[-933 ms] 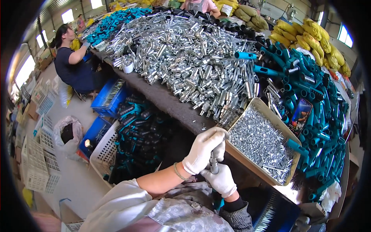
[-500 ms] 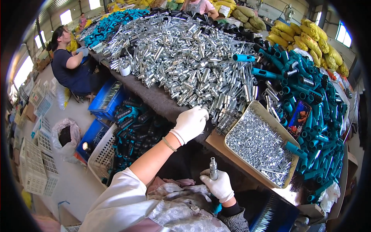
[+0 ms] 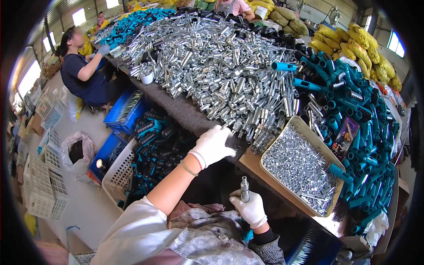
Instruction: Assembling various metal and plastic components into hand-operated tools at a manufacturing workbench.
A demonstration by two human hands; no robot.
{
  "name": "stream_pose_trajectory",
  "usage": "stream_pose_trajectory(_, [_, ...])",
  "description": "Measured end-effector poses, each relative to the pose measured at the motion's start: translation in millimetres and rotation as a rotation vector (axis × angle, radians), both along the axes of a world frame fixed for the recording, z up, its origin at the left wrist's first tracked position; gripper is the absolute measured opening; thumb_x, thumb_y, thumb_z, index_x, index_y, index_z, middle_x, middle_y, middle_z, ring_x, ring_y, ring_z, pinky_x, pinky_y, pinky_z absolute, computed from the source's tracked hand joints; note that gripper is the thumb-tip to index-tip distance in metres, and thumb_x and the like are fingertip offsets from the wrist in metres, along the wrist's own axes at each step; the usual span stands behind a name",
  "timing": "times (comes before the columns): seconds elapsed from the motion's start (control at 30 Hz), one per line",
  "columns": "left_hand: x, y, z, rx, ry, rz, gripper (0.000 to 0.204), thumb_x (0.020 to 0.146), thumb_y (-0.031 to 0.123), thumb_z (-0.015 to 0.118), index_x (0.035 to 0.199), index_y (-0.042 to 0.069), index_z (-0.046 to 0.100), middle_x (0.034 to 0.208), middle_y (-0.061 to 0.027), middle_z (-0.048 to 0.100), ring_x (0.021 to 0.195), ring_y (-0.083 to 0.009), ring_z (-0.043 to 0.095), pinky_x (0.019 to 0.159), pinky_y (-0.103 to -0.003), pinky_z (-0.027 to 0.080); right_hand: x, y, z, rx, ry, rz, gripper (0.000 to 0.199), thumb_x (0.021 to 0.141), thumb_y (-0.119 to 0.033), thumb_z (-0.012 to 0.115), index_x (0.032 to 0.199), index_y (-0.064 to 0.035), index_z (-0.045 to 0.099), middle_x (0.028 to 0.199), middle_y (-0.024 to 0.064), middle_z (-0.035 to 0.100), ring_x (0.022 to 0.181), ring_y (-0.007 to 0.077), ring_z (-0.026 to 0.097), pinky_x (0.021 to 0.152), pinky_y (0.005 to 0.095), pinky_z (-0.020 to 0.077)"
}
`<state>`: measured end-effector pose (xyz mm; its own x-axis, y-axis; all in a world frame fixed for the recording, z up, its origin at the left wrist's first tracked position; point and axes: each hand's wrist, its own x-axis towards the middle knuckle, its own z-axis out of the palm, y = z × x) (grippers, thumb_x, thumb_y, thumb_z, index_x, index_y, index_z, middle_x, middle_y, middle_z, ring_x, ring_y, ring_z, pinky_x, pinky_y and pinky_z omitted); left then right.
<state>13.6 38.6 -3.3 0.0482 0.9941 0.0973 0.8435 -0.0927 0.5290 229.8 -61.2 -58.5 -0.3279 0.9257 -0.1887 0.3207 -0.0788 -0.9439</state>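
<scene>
My right hand (image 3: 251, 211), in a white glove, is closed around a silvery stepped metal sleeve (image 3: 244, 190) that stands upright above the fist. Its lower end is hidden by my fingers. My left hand (image 3: 212, 145), gloved too, is at the table's near edge with thumb and fingers apart, and I see nothing held in it. Its fingertips lie close to a big heap of shiny metal sleeves and tubes (image 3: 207, 66). To the right of that hand, a shallow beige tray (image 3: 261, 162) holds a mass of small metal pieces.
Teal plastic tubes (image 3: 366, 128) are piled at the right, with a phone (image 3: 346, 136) among them. Below the table's left side are black-and-teal handles (image 3: 152, 154), a white crate (image 3: 115, 179) and a blue bin (image 3: 121, 115). A co-worker (image 3: 81, 70) sits at the far left.
My left hand has drawn slightly down from the metal heap, and its thumb has spread away from the fingers. My right hand still grips the sleeve in nearly the same place.
</scene>
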Motion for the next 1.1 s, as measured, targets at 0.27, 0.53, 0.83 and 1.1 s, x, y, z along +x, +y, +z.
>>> stream_pose_trajectory(0.27, [41.1,28.9,-43.2,0.538,-0.268,-0.136,0.009,0.079,0.002,0.066,0.087,0.005,0.065,0.088,-0.0117,0.065,0.084,-0.034,0.064,0.077,-0.04,0.054,-7.7,-1.9,2.9,0.011,-0.061,-0.011,0.015,0.081,-0.015,0.073,0.089,-0.002,0.072,0.073,0.012,0.07,0.066,0.0197,0.067,0.067,0.0324,0.0529])
stream_pose_trajectory(0.53, [12.9,-25.6,-21.4,0.038,-0.935,-0.169,0.025,0.091,0.003,0.065,0.115,-0.001,0.063,0.1,-0.0017,0.067,0.086,-0.0076,0.062,0.079,-0.024,0.052,1.2,1.0,15.1,-0.085,0.047,-0.085,0.01,0.086,-0.005,0.069,0.091,0.0036,0.071,0.059,0.0017,0.058,0.047,0.0083,0.051,0.045,0.0252,0.0399])
stream_pose_trajectory(0.83, [12.5,-77.1,5.6,0.157,-0.417,-0.82,0.016,0.082,0.015,0.072,0.092,0.006,0.064,0.087,-0.0094,0.061,0.08,-0.0301,0.065,0.072,-0.038,0.053,11.3,10.9,24.0,0.024,-0.059,0.431,0.02,0.081,-0.02,0.079,0.088,-0.0019,0.074,0.071,0.0106,0.069,0.063,0.0163,0.065,0.064,0.0325,0.0524])
stream_pose_trajectory(1.1, [13.4,-75.1,-1.0,0.373,-0.023,-0.834,0.016,0.088,0.028,0.065,0.091,0.013,0.061,0.081,-0.0049,0.057,0.073,-0.0225,0.063,0.06,-0.034,0.054,-2.7,4.1,11.9,0.122,-0.187,0.332,0.024,0.083,-0.026,0.077,0.083,-0.0029,0.071,0.066,0.0151,0.066,0.058,0.029,0.065,0.058,0.0365,0.0514])
